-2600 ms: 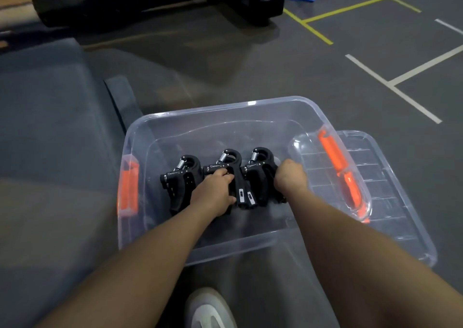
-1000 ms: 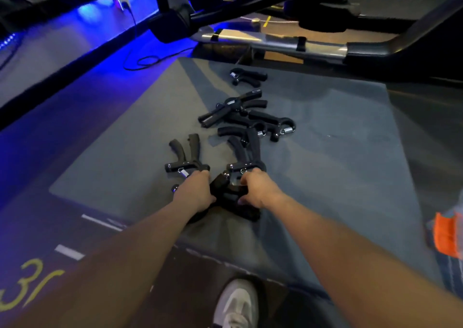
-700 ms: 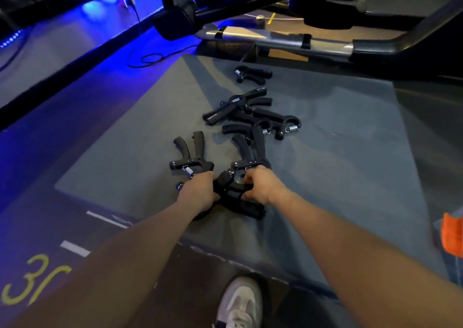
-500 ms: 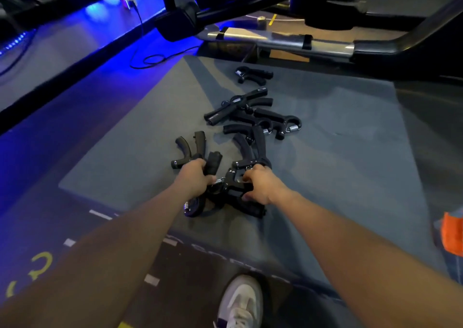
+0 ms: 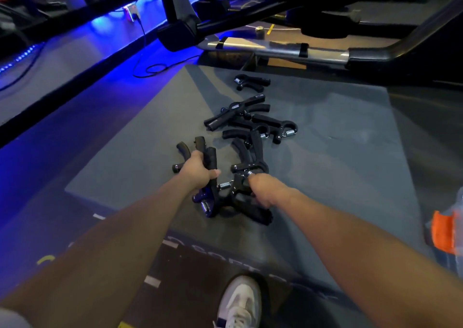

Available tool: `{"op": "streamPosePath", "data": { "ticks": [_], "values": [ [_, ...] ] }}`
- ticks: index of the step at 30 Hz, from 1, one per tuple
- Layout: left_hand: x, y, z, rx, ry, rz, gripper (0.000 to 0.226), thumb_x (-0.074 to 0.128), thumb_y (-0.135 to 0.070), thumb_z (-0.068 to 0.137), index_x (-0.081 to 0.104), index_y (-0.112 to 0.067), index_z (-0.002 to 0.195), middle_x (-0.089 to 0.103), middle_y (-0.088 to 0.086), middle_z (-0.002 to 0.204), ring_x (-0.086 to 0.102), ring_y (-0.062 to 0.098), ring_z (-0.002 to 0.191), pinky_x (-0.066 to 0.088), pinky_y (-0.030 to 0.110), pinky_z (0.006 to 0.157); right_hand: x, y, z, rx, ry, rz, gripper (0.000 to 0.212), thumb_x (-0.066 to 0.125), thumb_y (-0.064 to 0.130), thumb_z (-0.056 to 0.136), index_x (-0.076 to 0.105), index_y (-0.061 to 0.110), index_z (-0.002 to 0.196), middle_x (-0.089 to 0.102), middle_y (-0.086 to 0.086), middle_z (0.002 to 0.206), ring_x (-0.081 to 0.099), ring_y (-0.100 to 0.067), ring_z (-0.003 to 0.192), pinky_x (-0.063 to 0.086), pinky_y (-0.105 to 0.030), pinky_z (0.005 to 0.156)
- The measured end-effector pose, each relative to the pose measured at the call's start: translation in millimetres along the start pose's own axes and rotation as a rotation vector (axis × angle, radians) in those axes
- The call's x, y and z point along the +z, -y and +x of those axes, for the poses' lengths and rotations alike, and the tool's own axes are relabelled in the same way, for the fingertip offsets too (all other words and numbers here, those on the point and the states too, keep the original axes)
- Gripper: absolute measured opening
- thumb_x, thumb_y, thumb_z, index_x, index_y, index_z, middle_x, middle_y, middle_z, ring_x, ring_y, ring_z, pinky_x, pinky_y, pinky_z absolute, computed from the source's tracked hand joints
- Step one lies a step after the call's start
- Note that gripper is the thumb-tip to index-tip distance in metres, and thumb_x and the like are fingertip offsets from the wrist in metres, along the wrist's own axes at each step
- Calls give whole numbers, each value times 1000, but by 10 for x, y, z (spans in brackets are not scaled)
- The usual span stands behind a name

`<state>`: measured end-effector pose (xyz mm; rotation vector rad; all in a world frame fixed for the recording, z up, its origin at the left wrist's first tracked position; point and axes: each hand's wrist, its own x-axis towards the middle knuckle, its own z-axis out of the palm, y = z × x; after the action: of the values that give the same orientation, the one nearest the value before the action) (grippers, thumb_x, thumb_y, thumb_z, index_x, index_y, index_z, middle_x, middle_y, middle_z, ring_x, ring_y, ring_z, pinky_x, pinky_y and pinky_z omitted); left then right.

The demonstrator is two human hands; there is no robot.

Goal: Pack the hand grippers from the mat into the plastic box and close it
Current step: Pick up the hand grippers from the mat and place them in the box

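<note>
I have both bare arms stretched forward and down, the forearms running in from the near corners and drawing close together at the hands. My left hand (image 5: 198,171) is knuckles-up with its fingers curled tight round what it grips, thumb showing on the right side. My right hand (image 5: 263,190) sits just beside it, a little nearer me, fingers curled under and closed on its hold, wrist straight.

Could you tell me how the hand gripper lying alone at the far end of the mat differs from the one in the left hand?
The far gripper lies flat on the mat, untouched and alone; the held gripper is gripped by the left hand, raised at an angle, beside the gripper under the right hand. Both are black with padded handles.
</note>
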<state>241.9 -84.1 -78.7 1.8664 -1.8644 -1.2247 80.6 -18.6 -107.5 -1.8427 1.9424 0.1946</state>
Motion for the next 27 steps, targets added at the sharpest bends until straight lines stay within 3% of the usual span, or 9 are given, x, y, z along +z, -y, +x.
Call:
{"op": "streamPosePath", "data": {
  "ticks": [5, 9, 12, 15, 18, 21, 24, 27],
  "values": [
    [373, -446, -158, 90, 88, -278, 76, 66, -8, 83, 19, -28, 139, 52, 14, 124, 59, 29, 93, 54, 32, 54, -310, -528, -353, 106, -63, 99, 29, 49, 10, 92, 51, 1, 120, 56, -19, 129, 55, -33, 119, 45, -33, 91],
    [804, -901, -323, 113, 132, -340, 65, 69, -8, 81, 30, -25, 131, 49, 8, 113, 56, 25, 94, 58, 37, 62, -461, -1070, -780, 248, -133, 86, 30, 45, 11, 95, 48, -2, 122, 56, -21, 129, 53, -34, 120, 43, -33, 93],
    [1150, -1221, -483, 24, 154, -540, 67, 69, -2, 80, 28, -18, 130, 44, 11, 123, 56, 29, 103, 56, 36, 70, -540, -1433, -1033, 388, -187, 159, 29, 43, 8, 95, 49, -2, 121, 58, -20, 126, 55, -33, 117, 44, -32, 90],
    [1444, -1423, -592, -111, 135, -737, 52, 66, 4, 81, 29, -13, 114, 43, 10, 113, 55, 28, 97, 53, 36, 76, -631, -1726, -1265, 517, -257, 314, 27, 42, 6, 95, 53, -1, 118, 59, -20, 123, 57, -34, 115, 45, -32, 87],
    [1630, -1473, -553, -203, 47, -809, 45, 67, -1, 82, 34, -8, 110, 49, 16, 122, 59, 31, 106, 53, 35, 79, -639, -2019, -1380, 599, -307, 578, 15, 42, 1, 91, 55, 6, 94, 58, -20, 95, 57, -32, 85, 44, -33, 69],
    [1742, -1504, -463, -275, 19, -870, 46, 61, -12, 89, 40, -1, 128, 48, 17, 135, 56, 34, 116, 54, 35, 79, -591, -2158, -1422, 651, -236, 836, 21, 46, -2, 88, 47, 5, 68, 53, -16, 79, 50, -28, 73, 44, -31, 62],
    [1777, -1536, -415, -307, -1, -971, 36, 54, -11, 93, 46, -1, 126, 50, 20, 133, 57, 37, 115, 54, 37, 81, -504, -2069, -1472, 639, -78, 989, 25, 47, -9, 89, 48, 4, 67, 49, -12, 65, 54, -21, 49, 45, -21, 38],
    [1764, -1601, -454, -304, 10, -1067, 27, 52, -8, 93, 49, 1, 118, 56, 22, 118, 59, 39, 113, 53, 41, 90, -407, -1953, -1406, 596, -59, 1177, 26, 44, -12, 90, 49, 3, 70, 51, -14, 67, 53, -22, 53, 48, -33, 46]
  ]
}}
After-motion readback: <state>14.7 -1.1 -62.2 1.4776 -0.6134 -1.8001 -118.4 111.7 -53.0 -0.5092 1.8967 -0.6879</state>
